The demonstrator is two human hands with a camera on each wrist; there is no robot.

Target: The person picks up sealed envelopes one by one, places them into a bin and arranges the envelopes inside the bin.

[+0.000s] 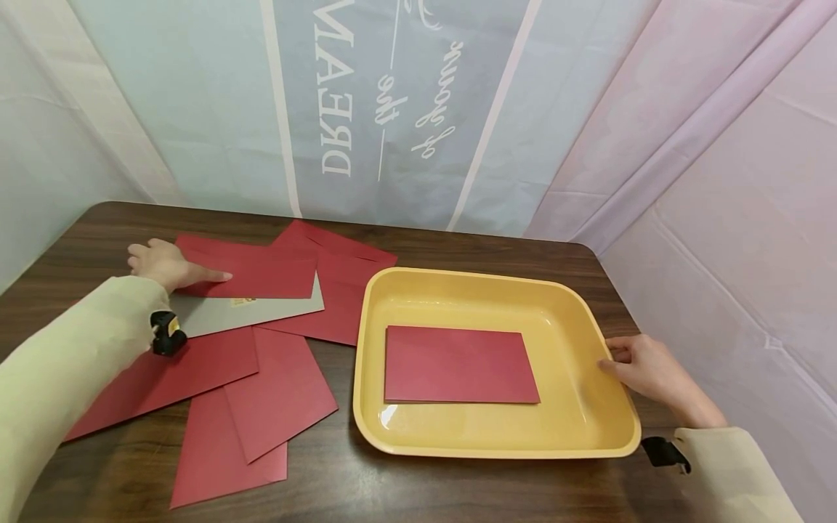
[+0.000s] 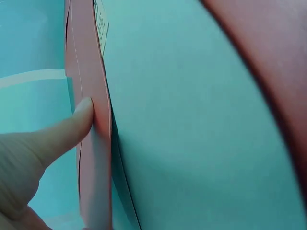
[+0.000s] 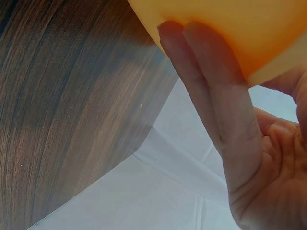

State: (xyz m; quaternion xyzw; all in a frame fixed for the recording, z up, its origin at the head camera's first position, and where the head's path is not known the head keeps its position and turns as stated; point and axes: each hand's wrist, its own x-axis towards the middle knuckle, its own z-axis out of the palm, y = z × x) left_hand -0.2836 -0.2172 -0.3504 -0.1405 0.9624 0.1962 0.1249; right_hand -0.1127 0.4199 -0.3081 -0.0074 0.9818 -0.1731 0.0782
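Observation:
My left hand [image 1: 166,265] is at the far left, its thumb lying straight on a red envelope [image 1: 261,269] and its other fingers past the left edge. In the left wrist view the thumb [image 2: 72,127] presses that envelope [image 2: 96,167]. Directly beneath lies a grey-faced envelope [image 1: 275,309] with a small gold mark. At the right, my right hand [image 1: 650,370] pinches the side rim of a yellow tray [image 1: 497,454], thumb inside and fingers outside. A red envelope [image 1: 458,363] lies flat in the tray.
More red envelopes [image 1: 288,392] overlap on the dark wooden table [image 1: 340,479] left of the tray; another red envelope [image 1: 340,247] with a visible flap lies behind. A printed cloth [image 1: 405,109] hangs along the back edge, and white fabric [image 1: 739,240] hangs at the right.

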